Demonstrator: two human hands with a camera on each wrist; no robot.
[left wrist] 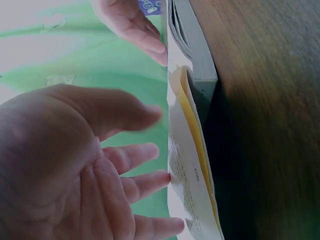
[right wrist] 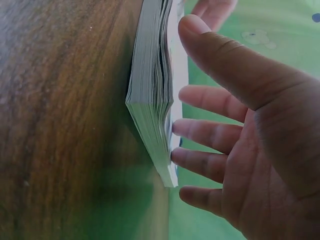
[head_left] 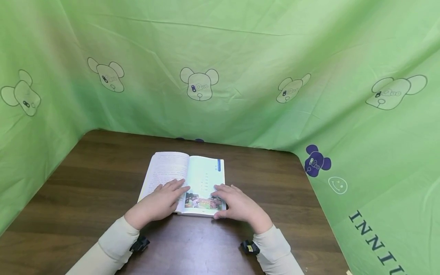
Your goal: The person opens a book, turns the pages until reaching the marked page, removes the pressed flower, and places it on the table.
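Note:
An open book (head_left: pixel 203 175) lies on the brown table, text on its left page and a coloured picture low on its right page. My left hand (head_left: pixel 165 200) is spread over the lower left page near the spine. In the left wrist view, fingertips of the left hand (left wrist: pixel 85 165) touch the page, whose yellow-edged cover (left wrist: pixel 192 120) lifts off the table. My right hand (head_left: pixel 238 204) lies at the right page's lower outer edge. The right wrist view has the right hand (right wrist: pixel 250 145) with fingers extended against the page, beside the thick page block (right wrist: pixel 150 95).
The wooden table (head_left: pixel 86 179) reaches back to a green curtain (head_left: pixel 240 46) printed with bear heads, which also hangs along both sides. A black wrist device (head_left: pixel 139 243) sits at the left cuff and another device (head_left: pixel 250 247) at the right cuff.

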